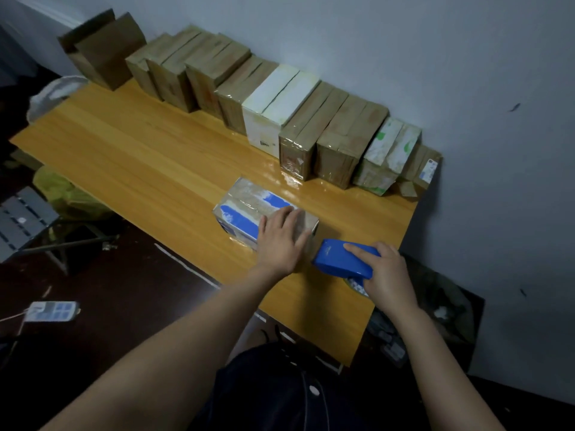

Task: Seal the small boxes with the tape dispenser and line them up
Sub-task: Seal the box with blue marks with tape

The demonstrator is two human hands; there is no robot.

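The blue-and-white taped cardboard box (264,214) lies mid-table (140,157); the left hand (284,241) presses flat on it, the right hand (384,273) grips the blue plastic tape dispenser (343,259). The box is probably light and slick, best held by its sides.

Along the far edge of the one yellow wooden table (140,157) stands a row of ten boxes, as nearly as their seams can be told apart: one open brown cardboard box (102,51) at the far left corner, seven taped brown cardboard boxes (214,73), one plain white box (273,104) and one white box with green print (385,154). Nearer the front edge lie one blue-and-white box (242,213) and one blue plastic tape dispenser (339,259). Two hands are in view, one left hand (281,241) and one right hand (387,275).
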